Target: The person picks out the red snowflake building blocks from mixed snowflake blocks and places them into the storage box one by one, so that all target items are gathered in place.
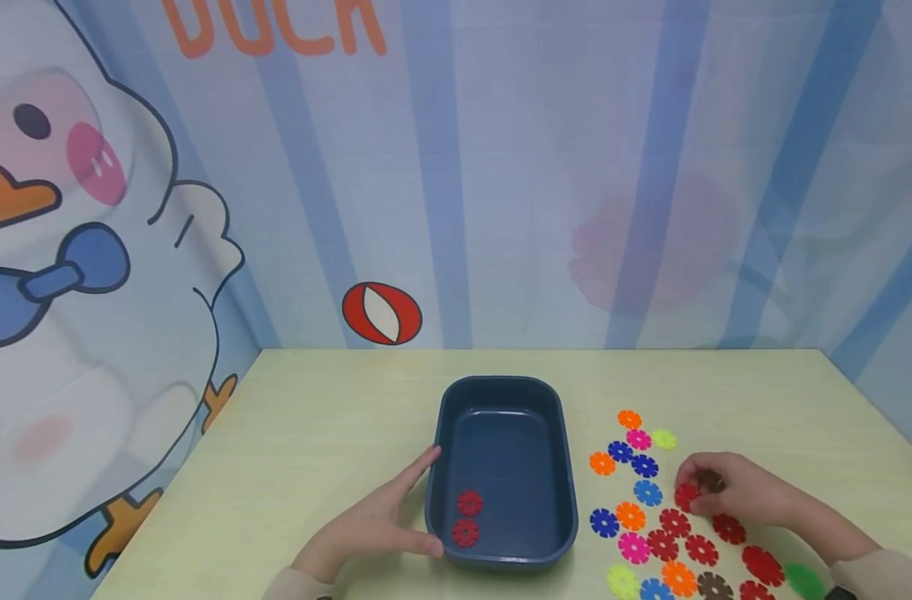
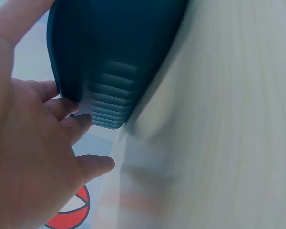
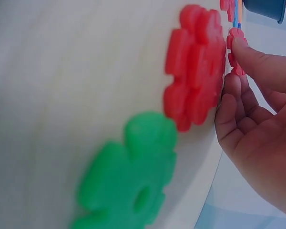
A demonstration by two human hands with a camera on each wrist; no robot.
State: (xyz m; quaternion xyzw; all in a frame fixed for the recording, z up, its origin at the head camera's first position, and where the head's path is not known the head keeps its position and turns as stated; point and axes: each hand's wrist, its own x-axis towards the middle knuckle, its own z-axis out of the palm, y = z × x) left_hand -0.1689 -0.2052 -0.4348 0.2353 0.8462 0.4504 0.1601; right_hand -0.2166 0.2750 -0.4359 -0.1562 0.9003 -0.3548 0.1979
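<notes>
Pinching red disc (image 1: pixel 686 497), right grip (image 1: pixel 743 490); spread against tray (image 1: pixel 504 454), left grip (image 1: pixel 377 523); "DUCK" (image 1: pixel 312 46) on backdrop (image 1: pixel 516 208)

Tub (image 1: pixel 501 467) sits mid bench (image 1: pixel 336 400), two discs (image 1: pixel 468 503) inside at the near left, left hand (image 1: pixel 381 517) against its left side. Loose discs (image 1: pixel 634 547) sprawl to its right, right hand (image 1: pixel 737 487) beside those.

It looks like a children's play corner: cartoon-duck backdrop (image 1: pixel 501 183), pale table (image 1: pixel 336 408), bright toy discs (image 1: pixel 662 545).
</notes>
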